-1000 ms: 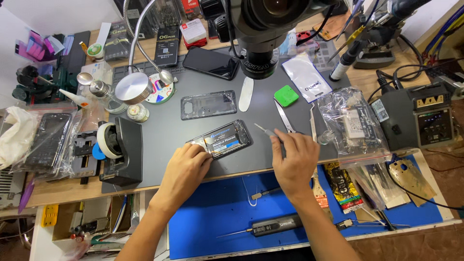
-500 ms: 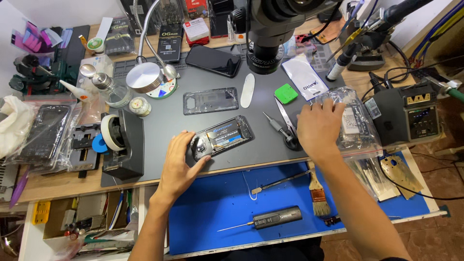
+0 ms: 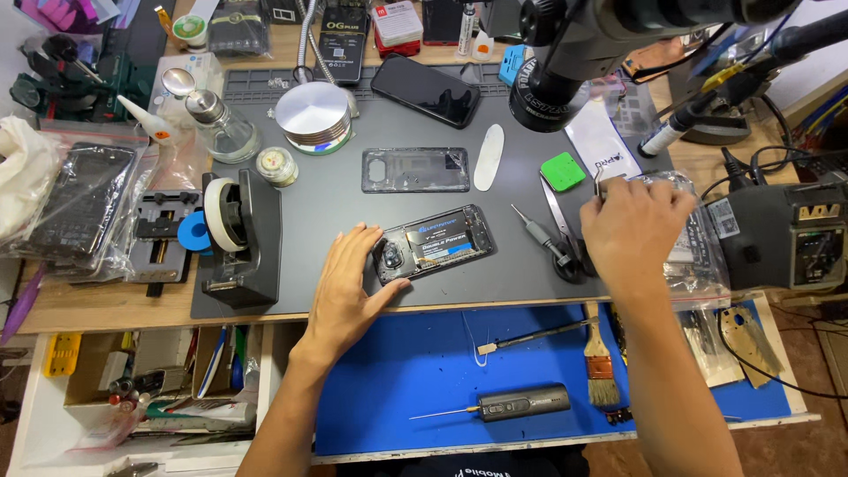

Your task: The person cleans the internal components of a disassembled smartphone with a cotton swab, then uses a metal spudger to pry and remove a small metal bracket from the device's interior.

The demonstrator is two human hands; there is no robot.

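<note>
An opened phone (image 3: 439,244), back cover off and battery showing, lies on the grey work mat (image 3: 336,212). My left hand (image 3: 347,284) grips its left end, fingers over the camera corner and thumb under the lower edge. My right hand (image 3: 632,230) is off to the right, over a clear plastic bag (image 3: 698,265) of parts. Its fingers are pinched on a thin metal tool (image 3: 598,183) whose tip sticks out above them. A small screwdriver (image 3: 537,237) and tweezers (image 3: 556,205) lie on the mat just left of that hand.
A microscope head (image 3: 565,71) hangs over the far mat. On the mat lie a clear phone case (image 3: 415,170), white pry tool (image 3: 488,157), green pad (image 3: 563,170) and tape dispenser (image 3: 237,231). The blue mat (image 3: 415,353) holds a brush (image 3: 602,375) and electric screwdriver (image 3: 521,403). A soldering station (image 3: 795,238) stands right.
My right hand left the spot beside the phone and moved right, onto the plastic bag. My left hand stayed on the phone, which turned slightly.
</note>
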